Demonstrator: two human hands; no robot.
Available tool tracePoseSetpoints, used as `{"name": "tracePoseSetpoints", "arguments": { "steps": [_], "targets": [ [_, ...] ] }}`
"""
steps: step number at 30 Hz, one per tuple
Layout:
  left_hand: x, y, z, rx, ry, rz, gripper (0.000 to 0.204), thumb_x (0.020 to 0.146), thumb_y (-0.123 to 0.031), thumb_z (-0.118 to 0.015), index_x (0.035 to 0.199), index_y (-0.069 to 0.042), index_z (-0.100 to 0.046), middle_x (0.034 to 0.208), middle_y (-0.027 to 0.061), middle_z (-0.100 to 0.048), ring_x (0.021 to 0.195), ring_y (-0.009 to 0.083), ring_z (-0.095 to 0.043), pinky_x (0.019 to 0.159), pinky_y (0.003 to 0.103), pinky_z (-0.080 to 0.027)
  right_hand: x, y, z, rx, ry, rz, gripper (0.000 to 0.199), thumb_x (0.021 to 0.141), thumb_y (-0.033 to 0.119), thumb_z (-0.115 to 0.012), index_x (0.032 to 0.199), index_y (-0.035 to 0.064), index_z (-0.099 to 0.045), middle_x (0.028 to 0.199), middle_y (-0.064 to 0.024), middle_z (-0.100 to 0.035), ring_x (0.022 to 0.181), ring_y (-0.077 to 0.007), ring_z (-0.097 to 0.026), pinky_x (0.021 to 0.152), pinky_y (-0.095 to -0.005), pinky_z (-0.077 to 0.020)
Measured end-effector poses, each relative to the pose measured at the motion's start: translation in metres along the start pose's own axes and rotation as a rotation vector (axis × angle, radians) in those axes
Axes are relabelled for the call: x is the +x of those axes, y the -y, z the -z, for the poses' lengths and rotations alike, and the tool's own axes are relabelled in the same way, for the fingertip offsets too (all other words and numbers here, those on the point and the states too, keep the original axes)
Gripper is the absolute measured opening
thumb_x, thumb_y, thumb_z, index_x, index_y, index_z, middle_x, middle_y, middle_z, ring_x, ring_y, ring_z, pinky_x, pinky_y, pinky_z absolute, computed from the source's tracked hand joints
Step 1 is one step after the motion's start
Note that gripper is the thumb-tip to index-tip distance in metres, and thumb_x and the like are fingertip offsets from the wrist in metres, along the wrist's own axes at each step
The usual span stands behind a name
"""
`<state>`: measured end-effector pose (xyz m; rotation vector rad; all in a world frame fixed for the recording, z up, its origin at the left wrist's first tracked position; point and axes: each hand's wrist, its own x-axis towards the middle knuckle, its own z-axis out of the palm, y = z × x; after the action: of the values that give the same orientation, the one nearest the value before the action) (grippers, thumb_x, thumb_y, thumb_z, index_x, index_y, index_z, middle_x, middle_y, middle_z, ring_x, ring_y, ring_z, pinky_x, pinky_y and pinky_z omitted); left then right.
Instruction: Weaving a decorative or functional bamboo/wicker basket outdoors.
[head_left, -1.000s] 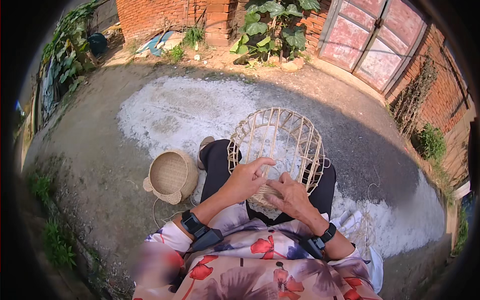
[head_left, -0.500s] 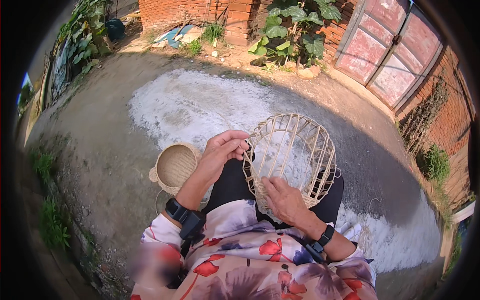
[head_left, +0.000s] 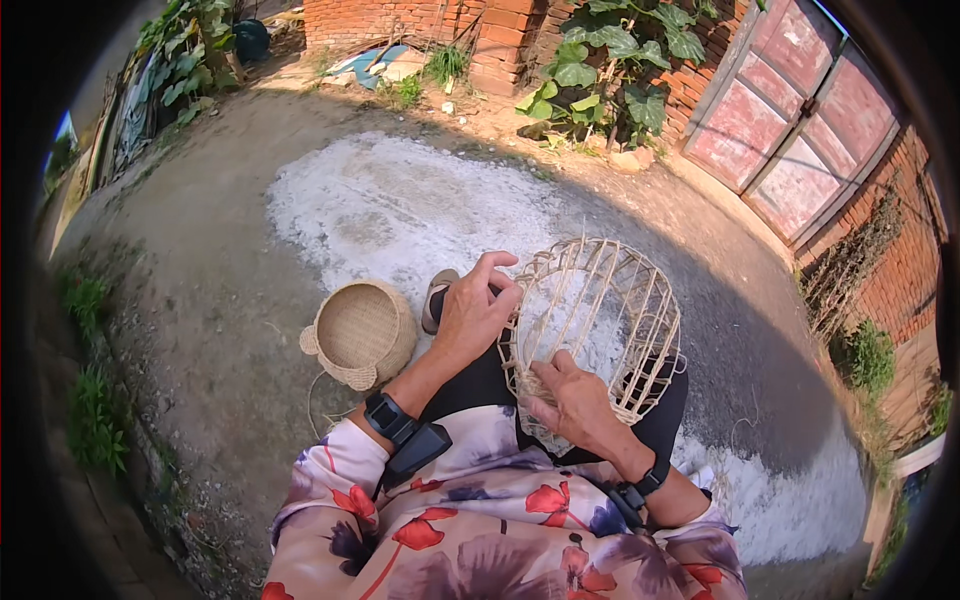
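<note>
An openwork basket frame (head_left: 612,268) of straw-coloured strands rests on my lap, between and over my knees. My right hand (head_left: 578,402) is closed on its near left edge, with the thumb and fingers over a denser woven band. At the frame's upper left edge is my left hand (head_left: 478,310), its fingers bent. Any thin strand between those fingertips is too small to make out. Left of my left forearm, a small round finished basket (head_left: 395,345) with loop handles stands on the ground, its opening facing up.
Pale powdery material (head_left: 350,190) covers part of the ground ahead. A loose strand (head_left: 312,405) curls beside the small basket. My shoe (head_left: 438,300) shows behind my left hand. Farther off are a brick wall (head_left: 400,22), leafy plants (head_left: 600,65) and a faded red metal gate (head_left: 775,125).
My left hand has moved a little to the right, and its index finger now arches higher. My right hand keeps its place on the basket frame. The whole view has shifted slightly.
</note>
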<state>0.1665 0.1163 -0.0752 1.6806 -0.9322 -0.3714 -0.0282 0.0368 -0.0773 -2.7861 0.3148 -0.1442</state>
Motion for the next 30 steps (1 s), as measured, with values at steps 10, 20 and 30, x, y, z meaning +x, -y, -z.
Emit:
{"name": "tracePoseSetpoints", "arguments": {
  "steps": [10, 20, 30],
  "targets": [
    [-0.012, -0.016, -0.001, 0.555, 0.141, -0.646, 0.041, 0.080, -0.007, -0.061, 0.119, -0.012, -0.056, 0.082, 0.0118, -0.060, 0.074, 0.0295, -0.064, 0.058, 0.042, -0.049, 0.001, 0.000, -0.010, 0.150, -0.123, -0.085, 0.041, 0.081, 0.030, -0.069, 0.113, 0.0052, -0.063, 0.094, -0.0159, -0.052, 0.077, -0.0379, -0.062, 0.067, -0.0480, -0.0492],
    [0.007, 0.017, -0.028, 0.740, 0.403, -0.539, 0.067, 0.071, -0.010, -0.066, 0.135, -0.019, -0.048, 0.072, 0.0156, -0.065, 0.066, 0.0332, -0.065, 0.050, 0.043, -0.046, 0.001, 0.001, -0.011, 0.173, -0.098, -0.123, 0.041, 0.079, 0.027, -0.070, 0.113, 0.0066, -0.063, 0.096, -0.0153, -0.054, 0.080, -0.0372, -0.062, 0.070, -0.0474, -0.0491],
    [0.032, -0.023, -0.018, 0.607, 1.105, 0.149, 0.065, 0.072, -0.002, -0.049, 0.135, -0.015, -0.048, 0.069, 0.0112, -0.063, 0.063, 0.0207, -0.065, 0.051, 0.037, -0.051, 0.000, 0.001, -0.017, 0.165, -0.095, -0.156, 0.041, 0.077, 0.027, -0.070, 0.111, 0.0062, -0.063, 0.099, -0.0160, -0.056, 0.083, -0.0366, -0.062, 0.071, -0.0471, -0.0493]
  ]
}}
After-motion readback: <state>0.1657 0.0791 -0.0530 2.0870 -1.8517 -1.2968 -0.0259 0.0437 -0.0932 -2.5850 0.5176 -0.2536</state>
